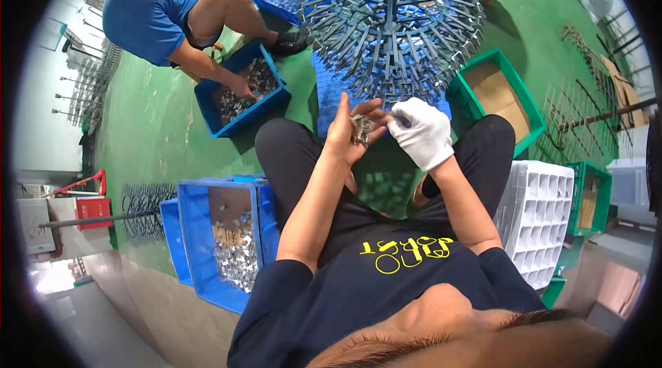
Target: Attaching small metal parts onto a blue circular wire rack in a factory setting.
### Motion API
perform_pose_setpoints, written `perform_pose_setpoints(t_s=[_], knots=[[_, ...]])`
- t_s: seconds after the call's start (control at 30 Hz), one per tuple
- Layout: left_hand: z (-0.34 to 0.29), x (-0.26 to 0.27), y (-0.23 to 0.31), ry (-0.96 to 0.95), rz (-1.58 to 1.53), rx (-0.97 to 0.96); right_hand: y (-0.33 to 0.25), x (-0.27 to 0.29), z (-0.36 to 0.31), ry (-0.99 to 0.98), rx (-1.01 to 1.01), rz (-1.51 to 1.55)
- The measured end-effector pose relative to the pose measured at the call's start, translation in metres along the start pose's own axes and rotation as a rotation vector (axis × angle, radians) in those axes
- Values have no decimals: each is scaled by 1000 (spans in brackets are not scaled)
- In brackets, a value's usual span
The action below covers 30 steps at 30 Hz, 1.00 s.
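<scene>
My bare left hand (350,132) is turned palm up, cupped under a small heap of metal pieces (360,129), with its fingers partly spread. My right hand (422,134) wears a white glove, its fingers closed in a pinch beside my left fingertips. What sits in that pinch, if anything, is too small to make out. Just beyond both hands stands a round metal rack (390,27) with tiers of radiating prongs. Several small metal pieces hang on its lower edge close to my right hand.
Left of me is a blue bin (200,244) of shiny metal pieces. Further ahead, a person in a blue shirt (141,13) reaches into another blue bin (207,103). On the right are a green crate (534,120) lined with cardboard and a white compartmented crate (545,220).
</scene>
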<state>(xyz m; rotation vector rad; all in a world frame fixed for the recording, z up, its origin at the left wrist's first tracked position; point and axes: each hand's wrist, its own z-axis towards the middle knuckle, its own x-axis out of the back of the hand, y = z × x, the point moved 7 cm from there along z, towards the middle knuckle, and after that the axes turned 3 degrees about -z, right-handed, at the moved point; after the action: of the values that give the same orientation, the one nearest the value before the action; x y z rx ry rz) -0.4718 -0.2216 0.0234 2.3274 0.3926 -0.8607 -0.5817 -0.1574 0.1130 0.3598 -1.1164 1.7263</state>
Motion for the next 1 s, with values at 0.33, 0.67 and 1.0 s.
perform_pose_setpoints(t_s=[0.33, 0.67, 1.0], knots=[[-8, -5, -31, -175, 712, 13, 6, 1, -12, -383, 32, 16], [-19, -35, -38, -318, 996, -329, 22, 6, -18, -445, 11, 38], [-4, -22, -52, -250, 307, 154, 22, 32, -11, -66, -84, 194]])
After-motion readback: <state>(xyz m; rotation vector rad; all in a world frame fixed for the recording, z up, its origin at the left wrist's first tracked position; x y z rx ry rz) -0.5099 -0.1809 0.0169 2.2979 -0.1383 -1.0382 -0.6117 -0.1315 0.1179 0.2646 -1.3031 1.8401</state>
